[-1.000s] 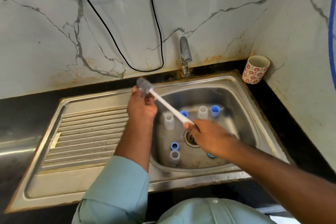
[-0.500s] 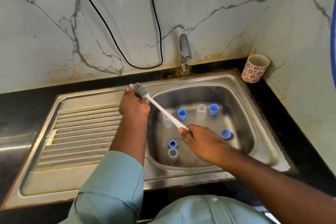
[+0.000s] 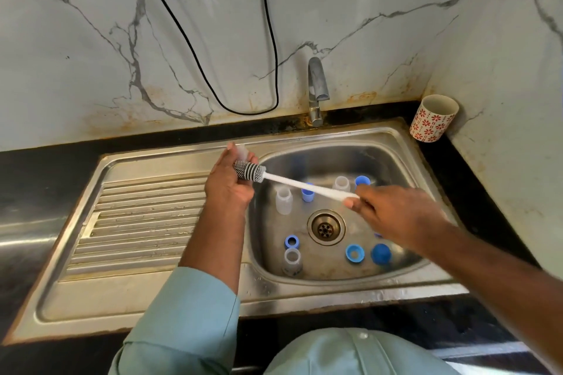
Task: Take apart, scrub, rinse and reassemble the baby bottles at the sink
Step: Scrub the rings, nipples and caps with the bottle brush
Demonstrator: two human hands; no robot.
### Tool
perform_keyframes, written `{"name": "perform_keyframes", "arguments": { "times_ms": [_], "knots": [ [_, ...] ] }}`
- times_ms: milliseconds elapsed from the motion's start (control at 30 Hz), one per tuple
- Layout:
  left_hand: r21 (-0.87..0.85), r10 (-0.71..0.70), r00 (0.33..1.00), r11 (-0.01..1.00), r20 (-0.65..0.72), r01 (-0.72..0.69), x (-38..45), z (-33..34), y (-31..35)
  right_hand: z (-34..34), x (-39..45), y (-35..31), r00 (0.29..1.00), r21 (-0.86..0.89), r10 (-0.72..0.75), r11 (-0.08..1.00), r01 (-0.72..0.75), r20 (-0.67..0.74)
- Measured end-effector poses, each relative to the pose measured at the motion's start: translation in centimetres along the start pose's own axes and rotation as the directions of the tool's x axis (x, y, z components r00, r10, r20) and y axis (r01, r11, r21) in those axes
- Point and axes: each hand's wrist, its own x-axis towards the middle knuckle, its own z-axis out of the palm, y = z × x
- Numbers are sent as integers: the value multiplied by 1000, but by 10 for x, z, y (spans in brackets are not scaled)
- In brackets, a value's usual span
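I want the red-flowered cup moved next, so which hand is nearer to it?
Right. The right hand holds the brush handle over the basin, on the side toward the cup in the far corner. The left hand is at the basin's opposite edge, by the drainboard.

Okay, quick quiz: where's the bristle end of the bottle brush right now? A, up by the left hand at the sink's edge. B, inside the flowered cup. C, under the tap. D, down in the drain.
A: the grey bristle head lies against the left hand, while the right hand grips the white handle's far end.
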Motion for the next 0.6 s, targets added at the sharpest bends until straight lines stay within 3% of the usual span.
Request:
{"name": "perform_keyframes", "arguments": {
  "times_ms": [233, 400, 500, 533, 600],
  "knots": [
    [21, -118, 992, 993, 51, 117, -16, 7, 1, 16, 10, 10, 999, -11, 15, 1000, -15, -31],
    [-124, -27, 1000, 992, 4, 28, -15, 12, 5, 46, 2, -9, 992, 373, 126, 920, -119, 6],
    [-144, 41, 997, 988, -62, -49, -12, 5, 1, 43, -3, -18, 951, 705, 287, 652, -279, 111],
    [-133, 57, 996, 989, -68, -66, -12, 4, 0, 39, -5, -21, 954, 743, 274, 612, -272, 123],
    [-120, 69, 995, 990, -66, -77, -14, 4, -7, 33, -6, -33, 969, 725, 182, 644, -244, 165]
  ]
}}
